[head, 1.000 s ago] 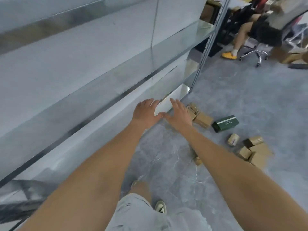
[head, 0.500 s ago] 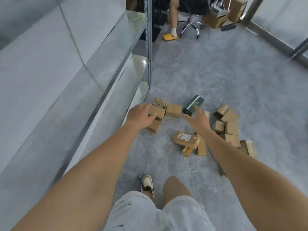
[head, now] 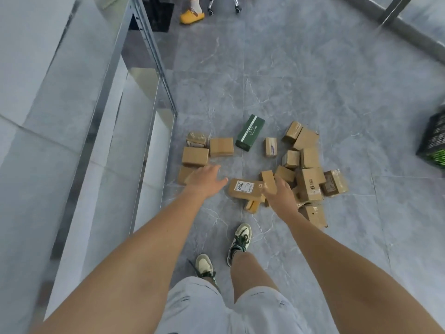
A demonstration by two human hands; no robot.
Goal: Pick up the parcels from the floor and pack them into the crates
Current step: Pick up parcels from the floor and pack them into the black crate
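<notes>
Parcels lay scattered across the grey marble-patterned floor [head: 313, 68] as a person in pale shorts stood over them, both arms stretched down and forward. The left hand [head: 204, 180], fingers spread wide and holding nothing, hovered over the left cluster of brown cardboard boxes [head: 195, 156], which sat just beside the foot of a metal shelving unit [head: 149, 51]. The right hand [head: 280, 191], its fingers relaxed and also holding nothing, was above the near edge of the larger heap, close to a flat labelled parcel [head: 245, 189] and a small upright carton [head: 268, 180]; whether it touched them could not be told. A dark green box [head: 250, 132] lay at the far side of the pile, between the two clusters, with a small white-labelled box [head: 271, 147] to its right. A black crate [head: 433, 141] showed at the right edge of the scene, well apart from the parcels. At the far end of the floor, a yellow shoe [head: 192, 16] and chair castors were visible.
</notes>
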